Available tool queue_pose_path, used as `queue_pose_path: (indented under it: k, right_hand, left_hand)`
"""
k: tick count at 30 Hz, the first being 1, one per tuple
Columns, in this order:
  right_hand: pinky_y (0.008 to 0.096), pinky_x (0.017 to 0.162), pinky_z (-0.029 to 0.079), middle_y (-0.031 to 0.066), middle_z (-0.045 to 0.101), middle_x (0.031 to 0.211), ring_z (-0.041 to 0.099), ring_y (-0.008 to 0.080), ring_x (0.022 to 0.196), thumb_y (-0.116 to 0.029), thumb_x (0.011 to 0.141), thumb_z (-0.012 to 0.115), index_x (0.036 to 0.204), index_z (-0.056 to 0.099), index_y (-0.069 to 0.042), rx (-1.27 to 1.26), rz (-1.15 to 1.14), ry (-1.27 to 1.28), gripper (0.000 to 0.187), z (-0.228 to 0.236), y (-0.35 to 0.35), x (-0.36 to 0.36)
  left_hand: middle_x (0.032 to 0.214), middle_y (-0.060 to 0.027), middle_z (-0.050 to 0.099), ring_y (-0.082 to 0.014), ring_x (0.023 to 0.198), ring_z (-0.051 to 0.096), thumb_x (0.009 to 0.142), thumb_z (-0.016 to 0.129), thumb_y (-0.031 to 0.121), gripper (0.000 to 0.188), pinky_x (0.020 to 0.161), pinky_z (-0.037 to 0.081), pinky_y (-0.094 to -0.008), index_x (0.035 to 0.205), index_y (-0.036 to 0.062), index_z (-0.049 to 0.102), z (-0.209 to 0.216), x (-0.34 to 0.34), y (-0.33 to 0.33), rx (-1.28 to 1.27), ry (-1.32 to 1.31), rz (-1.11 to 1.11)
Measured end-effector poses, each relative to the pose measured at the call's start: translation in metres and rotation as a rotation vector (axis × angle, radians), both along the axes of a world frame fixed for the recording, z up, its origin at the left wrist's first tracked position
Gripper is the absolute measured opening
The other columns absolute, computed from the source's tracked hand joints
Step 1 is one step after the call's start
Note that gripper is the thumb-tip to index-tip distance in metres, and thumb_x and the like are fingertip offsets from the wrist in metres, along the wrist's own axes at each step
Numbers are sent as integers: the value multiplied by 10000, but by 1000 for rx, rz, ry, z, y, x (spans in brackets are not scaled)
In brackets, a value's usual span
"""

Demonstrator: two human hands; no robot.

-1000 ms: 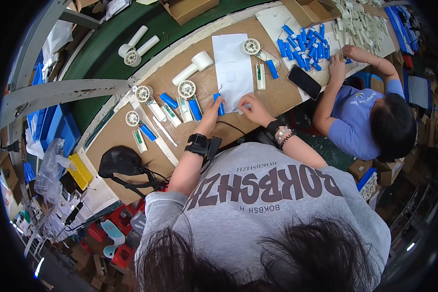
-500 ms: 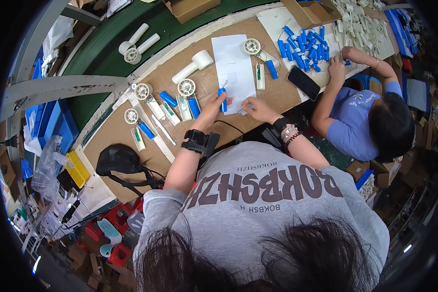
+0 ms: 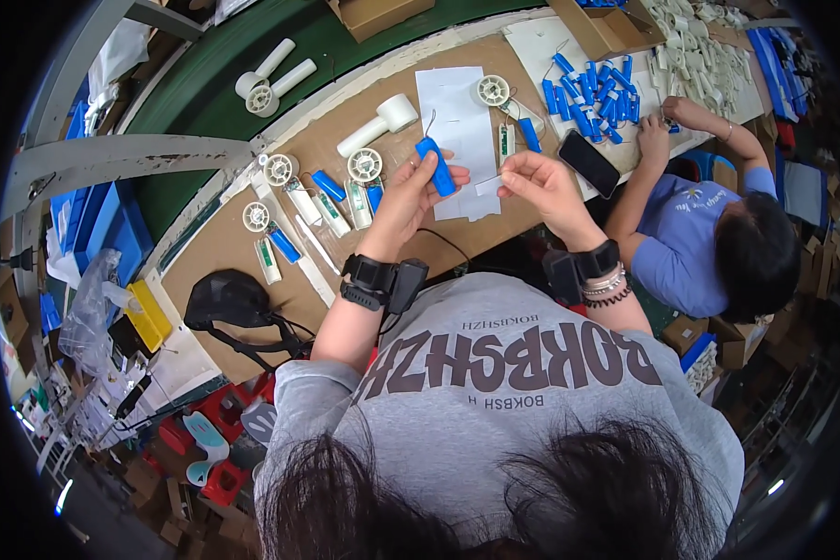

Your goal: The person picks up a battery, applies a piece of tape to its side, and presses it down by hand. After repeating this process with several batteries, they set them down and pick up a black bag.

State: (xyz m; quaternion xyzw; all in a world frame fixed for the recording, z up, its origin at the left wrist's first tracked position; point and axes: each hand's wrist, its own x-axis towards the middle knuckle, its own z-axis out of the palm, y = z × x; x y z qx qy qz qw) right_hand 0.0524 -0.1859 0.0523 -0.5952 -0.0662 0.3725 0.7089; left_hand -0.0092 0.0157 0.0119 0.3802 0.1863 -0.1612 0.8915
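Observation:
My left hand grips a blue cylindrical battery with a thin wire at its top, held tilted above the table. Pinched in the fingers of my right hand is a small white label, its left end close to the battery. Under both hands lies a white paper sheet. Left of it are several opened white fan housings with round heads, green circuit boards and blue batteries. Another such unit lies to the right of the sheet. A closed white fan lies behind my left hand.
At the right a co-worker's hands work beside a pile of blue batteries and white parts. A black phone lies between us. On the left are a black cap-like item and a metal frame; behind runs a green belt.
Both hands have risen from the sheet. The left has tilted the battery and brought it up; the right has come up with the white label between its fingertips.

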Motion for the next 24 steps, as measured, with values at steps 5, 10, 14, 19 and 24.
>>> queue_pose_path:
  k: [5,10,14,19,24]
  right_hand:
    - [224,706,468,36,591,845,580,102,748,-75,822,583,918,558,6,1,-31,-66,129,46,22,-4]
    - [220,691,475,55,605,835,587,107,736,-58,811,594,904,566,16,-38,-102,-142,122,59,33,-12]
    - [224,696,481,63,610,840,587,106,743,-55,809,597,901,570,19,-60,-129,-173,121,63,36,-13]
    - [232,703,491,66,612,845,587,103,750,-51,807,597,897,571,23,-52,-149,-205,119,58,40,-14]
    - [236,700,495,69,613,846,586,101,754,-50,806,600,890,572,25,-66,-146,-212,117,57,40,-15]
  left_hand:
    - [1039,-179,565,-225,969,569,907,446,278,349,848,459,-327,1109,-8,451,49,9,-4,10,-152,56]
    - [1043,-175,565,-220,972,567,903,459,264,337,845,461,-324,1091,-16,465,77,11,-8,20,-154,78]
    - [1044,-163,567,-205,968,568,898,471,261,334,837,466,-322,1077,-21,475,78,11,-10,1,-162,92]
    - [1036,-150,574,-188,961,570,898,474,263,331,812,477,-309,1074,-17,475,75,9,-13,13,-155,109]
    - [1025,-141,580,-180,953,571,898,475,263,325,796,483,-297,1070,-13,476,76,10,-15,-2,-148,111]
